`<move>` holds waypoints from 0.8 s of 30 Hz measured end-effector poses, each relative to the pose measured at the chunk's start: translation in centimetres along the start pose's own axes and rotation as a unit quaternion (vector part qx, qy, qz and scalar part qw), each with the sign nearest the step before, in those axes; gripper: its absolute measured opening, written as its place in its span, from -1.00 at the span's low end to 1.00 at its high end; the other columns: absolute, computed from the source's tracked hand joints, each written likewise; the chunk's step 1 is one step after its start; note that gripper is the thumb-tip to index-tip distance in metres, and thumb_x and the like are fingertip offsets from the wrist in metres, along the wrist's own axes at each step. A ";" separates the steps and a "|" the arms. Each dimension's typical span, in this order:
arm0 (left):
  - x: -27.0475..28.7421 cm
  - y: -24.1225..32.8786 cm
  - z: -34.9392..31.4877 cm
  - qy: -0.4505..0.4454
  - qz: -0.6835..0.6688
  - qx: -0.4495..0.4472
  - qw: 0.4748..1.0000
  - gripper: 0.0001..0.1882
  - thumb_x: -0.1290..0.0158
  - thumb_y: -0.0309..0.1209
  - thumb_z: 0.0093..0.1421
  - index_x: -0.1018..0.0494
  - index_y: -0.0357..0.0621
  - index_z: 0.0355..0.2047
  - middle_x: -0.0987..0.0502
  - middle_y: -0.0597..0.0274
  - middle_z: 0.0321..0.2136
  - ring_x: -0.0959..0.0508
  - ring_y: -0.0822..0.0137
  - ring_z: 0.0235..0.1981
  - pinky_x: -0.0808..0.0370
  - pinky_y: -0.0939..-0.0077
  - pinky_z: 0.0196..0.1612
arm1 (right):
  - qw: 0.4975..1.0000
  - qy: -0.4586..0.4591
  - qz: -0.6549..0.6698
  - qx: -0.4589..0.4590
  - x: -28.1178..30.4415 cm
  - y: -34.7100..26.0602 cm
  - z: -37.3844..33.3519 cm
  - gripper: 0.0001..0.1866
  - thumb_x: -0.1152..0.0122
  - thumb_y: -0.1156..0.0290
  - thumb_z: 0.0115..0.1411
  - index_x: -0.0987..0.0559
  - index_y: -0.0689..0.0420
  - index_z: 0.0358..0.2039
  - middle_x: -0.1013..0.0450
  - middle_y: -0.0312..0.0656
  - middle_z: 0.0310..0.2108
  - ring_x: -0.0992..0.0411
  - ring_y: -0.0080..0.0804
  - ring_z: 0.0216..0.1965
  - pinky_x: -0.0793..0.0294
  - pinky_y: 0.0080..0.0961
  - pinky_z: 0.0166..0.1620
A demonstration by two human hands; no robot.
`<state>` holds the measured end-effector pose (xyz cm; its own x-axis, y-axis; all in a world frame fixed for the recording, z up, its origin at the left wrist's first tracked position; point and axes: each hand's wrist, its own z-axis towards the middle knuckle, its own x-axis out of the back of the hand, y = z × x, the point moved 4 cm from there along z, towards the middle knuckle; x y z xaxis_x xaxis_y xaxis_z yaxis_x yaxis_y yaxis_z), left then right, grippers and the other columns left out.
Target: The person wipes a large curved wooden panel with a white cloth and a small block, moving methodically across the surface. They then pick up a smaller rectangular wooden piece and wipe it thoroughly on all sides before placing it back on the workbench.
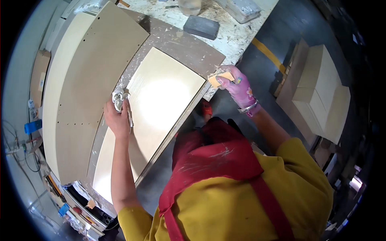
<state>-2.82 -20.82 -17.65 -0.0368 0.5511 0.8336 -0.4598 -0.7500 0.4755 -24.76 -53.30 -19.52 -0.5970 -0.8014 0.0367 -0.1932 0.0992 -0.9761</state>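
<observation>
My bare left hand (117, 117) is closed around a crumpled silvery-white wad (120, 99), perhaps a cloth or a tube; its kind is unclear. The hand rests at the left edge of a pale, smooth board (161, 86) lying on the workbench. In a pink patterned glove, my right hand (238, 86) pinches a small yellow-orange block (220, 79), like a sponge or spreader, with pale residue along its top. That hand hovers just off the board's right corner.
Left of the board lies a stack of larger panels (86, 84) with small drilled holes. A grey block (201, 27) and a clear container (189, 6) stand on the stained bench top (225, 44). More boards (321, 92) are stacked at the right, beyond a yellow floor line (269, 54).
</observation>
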 end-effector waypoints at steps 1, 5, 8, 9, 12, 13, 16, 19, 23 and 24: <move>-0.1 0.0 0.0 -0.001 0.004 -0.002 1.000 -0.55 -0.22 -0.32 0.09 -0.42 -0.25 -0.06 -0.48 0.02 -0.27 -0.48 -0.01 -0.23 -0.41 0.21 -0.17 | 0.996 0.022 -0.064 0.064 0.1 -0.2 -0.1 -0.64 -0.26 0.32 0.14 -0.47 0.25 -0.11 -0.50 -0.16 -0.27 -0.49 -0.41 -0.29 -0.48 -0.51 -0.22; -0.1 -0.3 -0.2 -0.002 -0.010 -0.006 1.000 -0.54 -0.21 -0.30 0.09 -0.42 -0.27 -0.05 -0.46 0.03 -0.27 -0.47 0.01 -0.27 -0.40 0.21 -0.20 | 0.962 0.044 -0.225 0.148 -2.2 -2.2 -1.5 -0.63 -0.26 0.28 0.14 -0.49 0.24 -0.12 -0.51 -0.04 -0.16 -0.50 -0.09 -0.17 -0.48 -0.37 -0.10; -0.1 -0.3 -0.1 -0.008 -0.029 -0.013 0.999 -0.54 -0.20 -0.30 0.10 -0.41 -0.26 -0.03 -0.45 0.04 -0.28 -0.46 0.02 -0.29 -0.40 0.21 -0.21 | 0.927 0.054 -0.326 0.180 -4.6 -1.5 -2.8 -0.67 -0.25 0.27 0.14 -0.52 0.18 -0.16 -0.50 -0.02 -0.15 -0.47 -0.01 -0.13 -0.48 -0.32 -0.07; 0.0 -0.1 -0.1 -0.009 -0.033 -0.017 0.999 -0.53 -0.20 -0.30 0.10 -0.41 -0.26 -0.02 -0.45 0.04 -0.29 -0.46 0.02 -0.30 -0.39 0.21 -0.22 | 0.906 0.038 -0.309 0.288 -6.0 -0.6 -4.4 -0.73 -0.23 0.28 0.14 -0.54 0.15 -0.20 -0.50 -0.05 -0.19 -0.48 -0.06 -0.16 -0.48 -0.30 -0.07; 0.1 -0.6 -0.2 -0.009 -0.034 -0.022 0.999 -0.53 -0.19 -0.30 0.10 -0.41 -0.25 -0.01 -0.46 0.03 -0.26 -0.47 0.02 -0.26 -0.39 0.22 -0.18 | 0.894 -0.062 -0.324 0.304 -10.3 -0.6 -8.4 -0.76 -0.22 0.29 0.15 -0.55 0.12 -0.21 -0.46 -0.10 -0.19 -0.48 -0.09 -0.17 -0.48 -0.31 -0.07; 0.2 -0.7 -0.2 -0.004 -0.044 -0.030 0.999 -0.53 -0.19 -0.30 0.11 -0.41 -0.24 -0.01 -0.46 0.03 -0.25 -0.47 0.01 -0.24 -0.39 0.22 -0.16 | 0.949 -0.099 -0.243 0.174 -10.8 -1.0 -9.3 -0.82 -0.19 0.42 0.13 -0.60 0.09 -0.23 -0.47 -0.13 -0.15 -0.43 -0.17 -0.06 -0.43 -0.35 -0.02; 0.3 -0.9 -0.4 0.000 -0.069 -0.042 0.997 -0.53 -0.18 -0.29 0.11 -0.40 -0.24 0.00 -0.48 0.02 -0.21 -0.47 0.00 -0.18 -0.39 0.22 -0.11 | 0.825 0.017 -0.353 0.440 -8.0 -1.2 -7.0 -0.69 -0.20 0.24 0.17 -0.51 0.16 -0.17 -0.46 -0.01 -0.21 -0.48 -0.05 -0.20 -0.47 -0.29 -0.11; 0.3 -0.9 -0.3 -0.009 -0.071 -0.039 0.997 -0.54 -0.17 -0.29 0.11 -0.41 -0.22 -0.01 -0.49 0.03 -0.19 -0.47 0.01 -0.15 -0.39 0.22 -0.08 | 0.920 0.155 -0.291 0.214 -5.9 -3.1 -5.2 -0.68 -0.19 0.24 0.18 -0.50 0.18 -0.15 -0.46 0.02 -0.25 -0.47 0.00 -0.20 -0.48 -0.23 -0.14; 0.3 -1.1 -0.4 -0.005 -0.090 -0.037 0.995 -0.56 -0.18 -0.29 0.10 -0.43 -0.18 -0.03 -0.49 0.05 -0.19 -0.48 0.04 -0.15 -0.40 0.25 -0.08 | 0.850 0.073 -0.342 0.394 -10.2 0.4 -8.7 -0.73 -0.19 0.34 0.15 -0.50 0.15 -0.15 -0.47 -0.03 -0.18 -0.48 -0.03 -0.21 -0.50 -0.21 -0.17; 0.4 -1.0 -0.4 -0.008 -0.094 -0.035 0.995 -0.57 -0.18 -0.29 0.10 -0.43 -0.18 -0.04 -0.49 0.04 -0.19 -0.48 0.03 -0.14 -0.40 0.24 -0.08 | 0.810 0.051 -0.405 0.421 -13.0 1.0 -11.0 -0.75 -0.18 0.40 0.13 -0.51 0.16 -0.16 -0.47 -0.03 -0.17 -0.49 -0.05 -0.24 -0.50 -0.24 -0.16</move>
<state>-2.68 -19.71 -17.92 0.0690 0.6728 0.7366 -0.5175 -0.6071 0.6030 -25.79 -36.29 -18.62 -0.6095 -0.3463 0.7132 0.0216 -0.9065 -0.4217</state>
